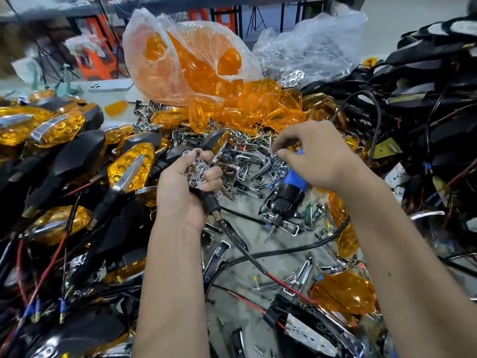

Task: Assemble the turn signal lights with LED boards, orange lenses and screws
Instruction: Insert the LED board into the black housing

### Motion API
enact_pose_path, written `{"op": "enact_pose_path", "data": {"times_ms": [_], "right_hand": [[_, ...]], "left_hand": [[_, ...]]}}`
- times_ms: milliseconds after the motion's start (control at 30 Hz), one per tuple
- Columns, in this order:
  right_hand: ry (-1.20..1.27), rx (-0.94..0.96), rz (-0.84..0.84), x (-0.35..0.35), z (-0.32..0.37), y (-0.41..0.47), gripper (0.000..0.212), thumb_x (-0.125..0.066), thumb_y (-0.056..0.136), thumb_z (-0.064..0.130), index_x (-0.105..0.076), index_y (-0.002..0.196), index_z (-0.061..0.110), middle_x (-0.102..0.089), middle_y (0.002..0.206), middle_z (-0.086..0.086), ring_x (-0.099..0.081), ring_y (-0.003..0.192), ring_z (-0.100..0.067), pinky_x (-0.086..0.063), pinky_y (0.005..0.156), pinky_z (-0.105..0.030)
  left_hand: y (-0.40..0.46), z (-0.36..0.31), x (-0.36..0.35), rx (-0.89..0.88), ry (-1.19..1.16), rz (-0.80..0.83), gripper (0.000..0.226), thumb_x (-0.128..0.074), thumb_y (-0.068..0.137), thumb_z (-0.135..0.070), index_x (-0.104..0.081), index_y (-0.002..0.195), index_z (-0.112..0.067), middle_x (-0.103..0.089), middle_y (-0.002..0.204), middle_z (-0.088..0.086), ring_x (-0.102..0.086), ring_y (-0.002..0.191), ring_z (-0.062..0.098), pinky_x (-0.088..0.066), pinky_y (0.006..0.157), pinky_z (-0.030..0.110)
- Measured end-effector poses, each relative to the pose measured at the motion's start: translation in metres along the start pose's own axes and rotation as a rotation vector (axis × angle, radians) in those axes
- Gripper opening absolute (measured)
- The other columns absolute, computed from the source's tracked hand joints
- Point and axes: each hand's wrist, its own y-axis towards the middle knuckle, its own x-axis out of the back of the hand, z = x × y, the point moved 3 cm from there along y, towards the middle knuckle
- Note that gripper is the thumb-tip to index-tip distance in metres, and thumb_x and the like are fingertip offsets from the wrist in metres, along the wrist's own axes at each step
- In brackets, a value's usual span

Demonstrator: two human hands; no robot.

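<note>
My left hand point(187, 187) grips a turn signal light point(197, 171) with a chrome honeycomb reflector showing between the fingers; its black stalk and wire point(232, 236) hang down. My right hand point(313, 156) holds a blue and black electric screwdriver point(291, 192), its bit pointing down, while thumb and forefinger pinch something small I cannot make out. Loose orange lenses point(247, 107) spill from a clear plastic bag point(185, 60) behind. An LED board point(309, 334) lies at the lower right. Screws point(258, 317) are scattered on the table.
Finished orange-lensed lights point(129, 166) are piled at the left. Black housings with wires point(433, 99) are heaped at the right. Chrome trim pieces point(245, 161) cover the middle. A second bag of chrome parts point(309, 47) stands at the back. An orange lens point(343, 293) lies near my right forearm.
</note>
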Motion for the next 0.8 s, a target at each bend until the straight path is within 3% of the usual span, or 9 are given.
{"op": "enact_pose_path", "data": {"times_ms": [133,233,300,367,533,667,800], "right_hand": [[0.050,-0.149,-0.161,0.014,-0.018,0.002,0.017,-0.065,0.097,0.011,-0.076,0.094,0.024,-0.072,0.100,0.000,-0.064,0.094,-0.019,-0.043,0.083,-0.026],[0.107,-0.233,-0.212,0.031,-0.041,-0.003,0.020,-0.063,0.096,0.011,-0.071,0.085,0.026,-0.074,0.090,-0.008,-0.070,0.085,-0.024,-0.056,0.082,-0.033],[0.164,-0.276,-0.159,0.039,-0.052,-0.010,0.019,-0.063,0.097,0.010,-0.070,0.085,0.022,-0.074,0.083,-0.011,-0.073,0.077,-0.026,-0.062,0.081,-0.045],[0.118,-0.290,-0.089,0.043,-0.061,-0.015,0.019,-0.064,0.097,0.010,-0.069,0.084,0.022,-0.074,0.077,-0.008,-0.074,0.072,-0.024,-0.063,0.079,-0.049],[-0.056,-0.325,0.091,0.043,-0.069,-0.022,0.028,-0.067,0.097,0.014,-0.068,0.075,0.031,-0.073,0.079,0.001,-0.072,0.079,-0.020,-0.061,0.080,-0.038],[-0.084,-0.331,0.194,0.045,-0.074,-0.027,0.014,-0.070,0.097,0.030,-0.073,0.083,0.028,-0.070,0.082,0.003,-0.068,0.083,-0.019,-0.060,0.083,-0.041],[-0.115,-0.325,0.357,0.043,-0.074,-0.032,0.018,-0.083,0.083,0.047,-0.073,0.086,0.032,-0.067,0.083,0.010,-0.065,0.081,-0.011,-0.051,0.071,-0.033]], "left_hand": [[0.000,0.001,-0.003,0.003,0.031,0.012,0.002,-0.039,0.108,-0.012,-0.039,0.109,-0.011,-0.053,0.083,0.000,-0.041,0.051,0.009,-0.032,0.038,0.014],[0.001,0.004,-0.009,-0.033,0.104,0.024,0.007,-0.039,0.110,-0.011,-0.045,0.107,-0.009,-0.055,0.084,0.002,-0.044,0.051,0.010,-0.035,0.040,0.015],[0.001,0.008,-0.014,-0.050,0.162,0.037,0.011,-0.040,0.110,-0.010,-0.047,0.101,-0.010,-0.056,0.084,0.003,-0.046,0.052,0.012,-0.036,0.040,0.016],[0.001,0.013,-0.018,-0.060,0.222,0.039,0.011,-0.042,0.109,-0.009,-0.047,0.100,-0.009,-0.057,0.084,0.004,-0.047,0.052,0.013,-0.036,0.040,0.017],[0.001,0.023,-0.024,-0.060,0.326,0.045,0.013,-0.044,0.109,-0.007,-0.048,0.097,-0.008,-0.055,0.086,0.005,-0.048,0.052,0.013,-0.035,0.040,0.017],[0.002,0.027,-0.025,-0.073,0.352,0.054,0.014,-0.045,0.108,-0.007,-0.049,0.095,-0.008,-0.057,0.085,0.005,-0.049,0.052,0.013,-0.035,0.040,0.017],[0.004,0.033,-0.026,-0.071,0.377,0.057,0.016,-0.045,0.108,-0.007,-0.051,0.094,-0.007,-0.060,0.083,0.004,-0.049,0.052,0.014,-0.036,0.041,0.018]]}}
